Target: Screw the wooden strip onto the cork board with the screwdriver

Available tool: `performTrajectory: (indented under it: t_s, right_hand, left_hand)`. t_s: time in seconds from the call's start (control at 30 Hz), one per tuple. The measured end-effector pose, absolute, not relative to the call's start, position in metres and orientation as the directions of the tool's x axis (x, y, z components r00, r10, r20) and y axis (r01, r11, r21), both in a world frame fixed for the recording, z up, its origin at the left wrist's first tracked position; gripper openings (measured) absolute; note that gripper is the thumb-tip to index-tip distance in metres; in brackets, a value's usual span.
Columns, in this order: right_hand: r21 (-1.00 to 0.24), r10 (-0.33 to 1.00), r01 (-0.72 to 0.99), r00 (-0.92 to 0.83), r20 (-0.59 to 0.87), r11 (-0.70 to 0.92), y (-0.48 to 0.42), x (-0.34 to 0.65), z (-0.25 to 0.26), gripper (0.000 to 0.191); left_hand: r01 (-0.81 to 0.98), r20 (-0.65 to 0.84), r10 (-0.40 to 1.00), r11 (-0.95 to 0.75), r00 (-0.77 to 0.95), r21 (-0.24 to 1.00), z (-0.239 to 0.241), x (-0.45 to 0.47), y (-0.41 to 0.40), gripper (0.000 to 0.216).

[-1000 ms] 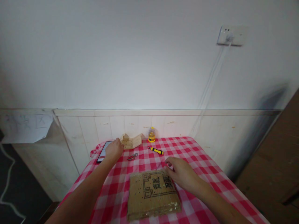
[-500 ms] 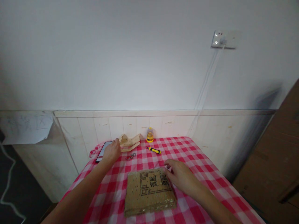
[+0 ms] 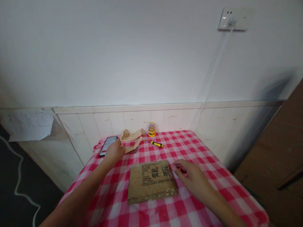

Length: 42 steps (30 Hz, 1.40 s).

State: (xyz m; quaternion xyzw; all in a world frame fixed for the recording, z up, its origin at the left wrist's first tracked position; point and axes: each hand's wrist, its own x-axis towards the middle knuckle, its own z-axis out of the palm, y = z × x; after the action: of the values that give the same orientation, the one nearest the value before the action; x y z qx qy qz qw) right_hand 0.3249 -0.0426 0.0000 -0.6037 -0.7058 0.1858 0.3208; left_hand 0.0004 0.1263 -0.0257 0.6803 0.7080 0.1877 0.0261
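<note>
My left hand reaches to the far left of the table, its fingers closed on the near end of a thin wooden strip lifted off the cloth. More wooden pieces lie just behind it by the wall. My right hand rests palm down on the checked cloth, fingers loosely spread, its fingertips at the right edge of a brown board with black printed lines and rows of small holes. That board lies flat in the middle of the table.
A phone lies at the table's back left corner. A yellow-and-black screwdriver and a small yellow bit holder sit near the wall. The red-checked table drops off on the right; a wall socket with cables is above.
My left hand has drawn one wooden strip away from the pile toward me. The small metal parts near it are now hidden. My right hand slid to the board's right edge.
</note>
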Motion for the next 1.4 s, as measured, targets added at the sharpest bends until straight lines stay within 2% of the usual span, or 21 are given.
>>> performTrajectory:
  t_s: [0.13,0.27,0.33,0.43,0.53,0.63,0.7,0.8,0.9,0.97,1.03,1.1,1.17,1.23,1.3,1.4]
  right_hand:
    - [-0.67,0.958,0.712,-0.011,0.288,0.209,-0.056,0.328,0.001,0.024]
    - [-0.708,0.947,0.677,0.052,0.318,0.2,-0.065,0.327,0.002,0.023]
    - [-0.739,0.942,0.644,0.081,0.325,0.2,-0.066,0.324,0.002,0.021]
    - [-0.799,0.938,0.567,0.125,0.323,0.2,-0.059,0.317,0.002,0.019]
    - [-0.886,0.95,0.425,0.156,0.272,0.184,-0.043,0.307,0.006,0.017]
    - [-0.972,0.974,0.186,0.147,0.174,0.146,-0.025,0.291,0.013,0.033]
    - [-0.984,0.981,0.089,0.105,0.161,0.152,-0.015,0.278,0.017,0.035]
    - [-0.975,0.97,0.072,0.109,0.217,0.21,-0.006,0.263,0.019,0.025]
    - [-0.965,0.95,0.062,0.171,0.261,0.254,-0.002,0.262,0.013,0.022]
    - [-0.964,0.939,0.045,0.218,0.267,0.263,0.0,0.271,0.005,0.024]
    - [-0.969,0.934,0.028,0.262,0.243,0.244,0.001,0.281,-0.005,0.029]
    - [-0.978,0.936,0.009,0.288,0.201,0.208,0.001,0.289,-0.017,0.032]
    - [-0.987,0.951,-0.03,0.273,0.146,0.16,-0.001,0.291,-0.028,0.033]
    - [-0.99,0.956,-0.021,0.261,0.131,0.142,-0.004,0.289,-0.037,0.032]
    - [-0.989,0.956,0.016,0.256,0.145,0.145,-0.007,0.285,-0.042,0.028]
    - [-0.987,0.951,0.038,0.266,0.159,0.155,-0.01,0.282,-0.042,0.026]
  left_hand:
    - [0.865,0.156,0.98,0.029,-0.123,0.502,-0.023,-0.008,0.119,0.026]
    - [0.725,0.111,0.988,-0.002,-0.103,0.688,-0.019,-0.007,0.097,0.035]
    - [0.518,0.125,0.989,-0.065,-0.083,0.853,-0.013,0.001,0.079,0.041]
    - [0.354,0.178,0.982,-0.145,-0.062,0.924,0.002,0.024,0.048,0.043]
    - [0.258,0.226,0.974,-0.214,-0.016,0.942,0.016,0.05,0.021,0.042]
    - [0.208,0.267,0.961,-0.277,0.076,0.938,0.019,0.071,0.003,0.042]
    - [0.225,0.271,0.947,-0.305,0.171,0.925,0.014,0.08,-0.005,0.041]
    - [0.27,0.26,0.926,-0.334,0.275,0.903,0.004,0.084,-0.009,0.039]
    - [0.278,0.225,0.915,-0.324,0.336,0.904,-0.003,0.073,0.0,0.043]
    - [0.369,0.225,0.94,-0.31,0.257,0.876,-0.005,0.058,0.011,0.043]
    - [0.571,0.213,0.963,-0.268,0.163,0.776,-0.008,0.04,0.023,0.04]
    - [0.698,0.078,0.981,-0.18,0.176,0.693,-0.014,0.025,0.031,0.042]
    - [0.706,-0.137,0.964,-0.066,0.226,0.705,-0.023,0.018,0.033,0.052]
    - [0.659,-0.29,0.915,0.037,0.279,0.751,-0.031,0.017,0.033,0.056]
    - [0.574,-0.353,0.879,0.116,0.322,0.811,-0.036,0.021,0.032,0.055]
    - [0.432,-0.356,0.863,0.184,0.36,0.883,-0.032,0.028,0.029,0.051]
